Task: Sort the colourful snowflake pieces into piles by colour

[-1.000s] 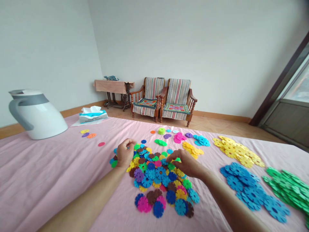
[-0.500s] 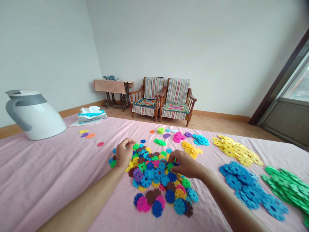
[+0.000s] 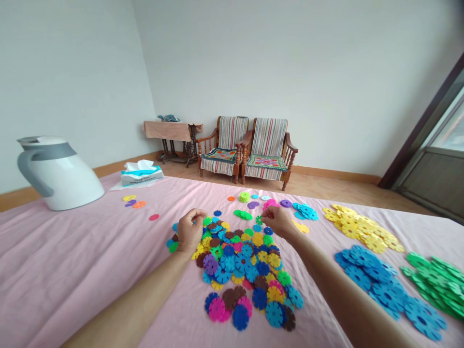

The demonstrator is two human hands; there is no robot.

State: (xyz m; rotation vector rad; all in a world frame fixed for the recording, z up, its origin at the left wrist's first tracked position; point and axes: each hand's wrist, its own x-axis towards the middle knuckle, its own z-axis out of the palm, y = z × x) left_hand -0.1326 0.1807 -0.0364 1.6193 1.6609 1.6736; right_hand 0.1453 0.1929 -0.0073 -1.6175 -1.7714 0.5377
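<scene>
A mixed pile of notched plastic snowflake discs (image 3: 242, 262) in blue, brown, yellow, pink, green and purple lies on the pink cloth. At its left edge my left hand (image 3: 190, 229) is closed, thumb and fingers pressed together; whatever is between them, if anything, is hidden. Beyond the pile's far right side, my right hand (image 3: 278, 221) pinches a green disc (image 3: 258, 220) at its fingertips. Just past that hand are a bright green group (image 3: 242, 214) and pink discs (image 3: 270, 203). My right wrist partly covers a yellow group (image 3: 300, 227).
Yellow (image 3: 362, 227), blue (image 3: 387, 290) and green discs (image 3: 435, 280) lie in heaps at right. A white jug (image 3: 68, 179) and a tissue box (image 3: 142, 175) stand at left. Beyond the pink-covered surface are two wooden armchairs (image 3: 268, 145) and a cloth-draped table (image 3: 168, 130).
My right hand has moved away from me, off the mixed pile to the sorted groups behind it, with a green disc in its fingers. My left hand stays in nearly the same place.
</scene>
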